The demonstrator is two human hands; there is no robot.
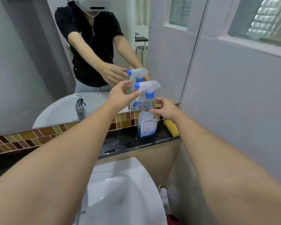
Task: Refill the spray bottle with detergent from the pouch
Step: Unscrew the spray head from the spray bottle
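**Both hands open around the spray bottle on the bathroom counter**

A clear spray bottle [147, 117] stands upright on the dark stone counter [120, 142], just in front of the mirror [39, 62] and near the right wall. It has a translucent white trigger head with a blue nozzle tip and a blue collar, a white label on its front, and blue liquid that fills only its lower part.

The left hand [120, 93] reaches in from the left at the height of the trigger head. Its fingers are spread and its thumb sits apart from them, with the fingertips [136, 94] just beside the trigger below the nozzle; whether they touch the plastic cannot be told. The right hand [166, 109] comes in from the right at the bottle's neck and shoulder, fingers curled loosely and apart, close to the bottle but not closed around it. Neither hand grips anything.

A yellow sponge [171, 127] lies on the counter just to the right of the bottle, against the wall. A band of brown and amber mosaic tiles [23, 137] runs between counter and mirror. A white washbasin [120, 192] sits below the counter edge, under the two forearms. The mirror reflects the bottle, both reaching arms, a chrome tap and the basin's rim.
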